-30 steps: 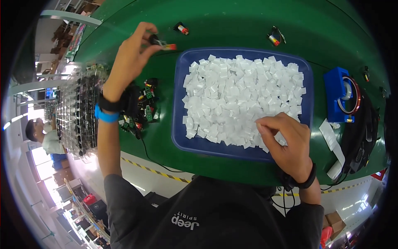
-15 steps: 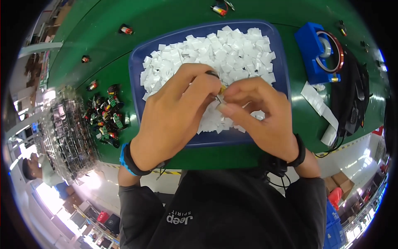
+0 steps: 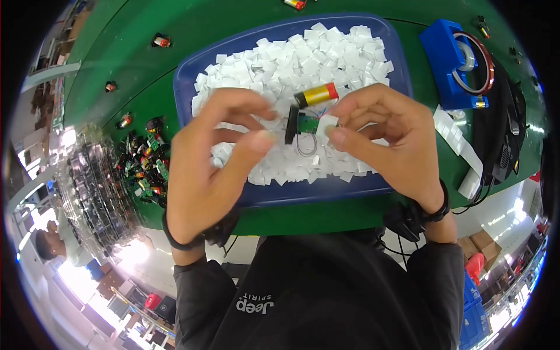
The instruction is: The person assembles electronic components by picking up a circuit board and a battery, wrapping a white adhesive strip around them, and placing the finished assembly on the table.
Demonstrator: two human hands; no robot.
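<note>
Over the tray, my right hand (image 3: 399,143) pinches a small white square piece (image 3: 327,123) at the edge of a green circuit board (image 3: 308,125). Wired to that board are a yellow cylindrical battery (image 3: 318,95) with a red end and a flat black part (image 3: 291,125). A thin grey wire loops below. My left hand (image 3: 204,163), slightly blurred, stays just left of the black part with fingers apart and nothing visible in them. Beneath both hands, a blue tray (image 3: 315,195) holds a heap of white square pieces (image 3: 291,64).
Left of the tray lies a pile of circuit boards with batteries (image 3: 146,163). Beyond it stand stacked clear trays (image 3: 93,186). To the right are a blue tape dispenser (image 3: 441,64), a white strip (image 3: 461,149) and a black bag (image 3: 496,128). Loose batteries (image 3: 161,41) dot the green table.
My left hand has let go and drawn back leftward, its fingers spreading. The battery, board and black part now show between the hands. My right hand has shifted slightly right, still pinching.
</note>
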